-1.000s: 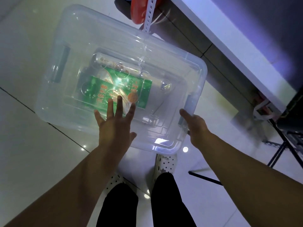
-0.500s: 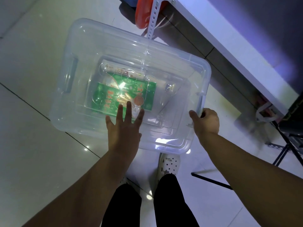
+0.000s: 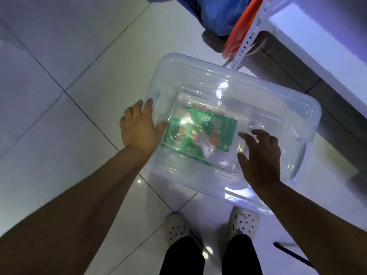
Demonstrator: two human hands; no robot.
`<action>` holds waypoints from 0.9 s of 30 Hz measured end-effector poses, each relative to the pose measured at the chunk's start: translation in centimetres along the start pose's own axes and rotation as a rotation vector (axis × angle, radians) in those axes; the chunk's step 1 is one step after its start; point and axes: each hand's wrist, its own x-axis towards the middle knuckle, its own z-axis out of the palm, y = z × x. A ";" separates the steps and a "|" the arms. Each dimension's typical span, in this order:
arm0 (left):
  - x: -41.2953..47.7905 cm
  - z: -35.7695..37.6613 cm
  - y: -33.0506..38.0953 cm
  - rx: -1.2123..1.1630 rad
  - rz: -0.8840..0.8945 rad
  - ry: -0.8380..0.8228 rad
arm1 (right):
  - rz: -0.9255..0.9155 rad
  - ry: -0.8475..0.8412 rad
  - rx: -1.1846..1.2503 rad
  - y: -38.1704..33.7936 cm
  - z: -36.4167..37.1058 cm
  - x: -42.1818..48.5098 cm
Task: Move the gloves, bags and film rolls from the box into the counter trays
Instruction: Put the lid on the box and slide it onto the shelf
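A clear plastic box (image 3: 264, 92) with its lid on stands on the tiled floor in front of my feet. Through the lid I see a green printed packet (image 3: 198, 133), a clear bag on top of it, and a pale roll (image 3: 200, 105) behind it. My left hand (image 3: 139, 130) is at the box's left end, thumb on the lid and fingers curled over the edge. My right hand (image 3: 260, 155) hovers over the right half of the lid with its fingers spread, holding nothing.
A white counter (image 3: 321, 48) runs along the upper right on a perforated metal leg (image 3: 248, 36). An orange-red object (image 3: 236, 38) and a blue bag (image 3: 214, 14) sit beside that leg. My white shoes (image 3: 176, 229) stand just in front of the box.
My left hand slid from the lid's front to the box's left end. My right hand left the right end and came over the lid. The view shifted, so the box sits further right.
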 end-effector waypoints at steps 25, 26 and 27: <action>3.7 2.5 -3.7 -0.608 -0.212 -0.132 | 0.281 0.225 0.011 7.1 -1.8 0.0; 3.7 2.6 -3.6 -0.620 -0.224 -0.128 | 0.326 0.216 0.013 7.8 -1.8 -0.3; 3.7 2.7 -3.4 -0.618 -0.235 -0.122 | 0.333 0.209 0.008 8.3 -1.7 -0.6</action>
